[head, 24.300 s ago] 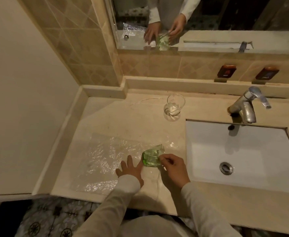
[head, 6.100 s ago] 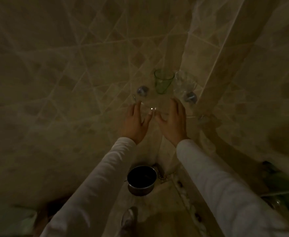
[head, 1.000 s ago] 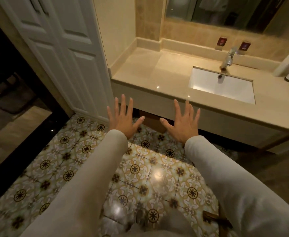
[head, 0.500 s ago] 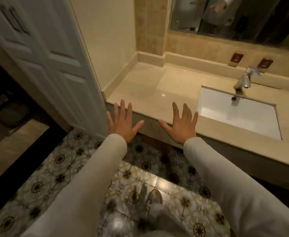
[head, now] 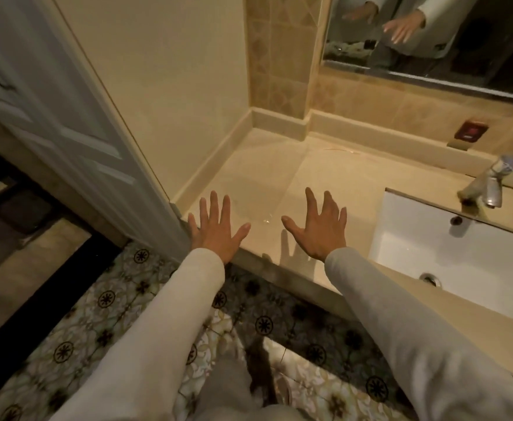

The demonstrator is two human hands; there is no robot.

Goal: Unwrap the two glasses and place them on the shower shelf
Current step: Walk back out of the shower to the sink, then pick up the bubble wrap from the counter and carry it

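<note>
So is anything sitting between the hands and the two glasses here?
Cannot judge: neither glass is in view. The left hand and right hand are spread open and empty over the counter beside the sink.

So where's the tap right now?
The chrome metal tap sits far right in the head view, behind the white rectangular sink.

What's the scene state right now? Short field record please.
left hand: open, fingers spread, empty
right hand: open, fingers spread, empty
countertop: beige, no glasses visible on it
sink: white basin, right of the hands
faucet: behind the sink, no water visible
mirror: reflects both hands
door: white, left of the countertop
floor: patterned tiles
</note>
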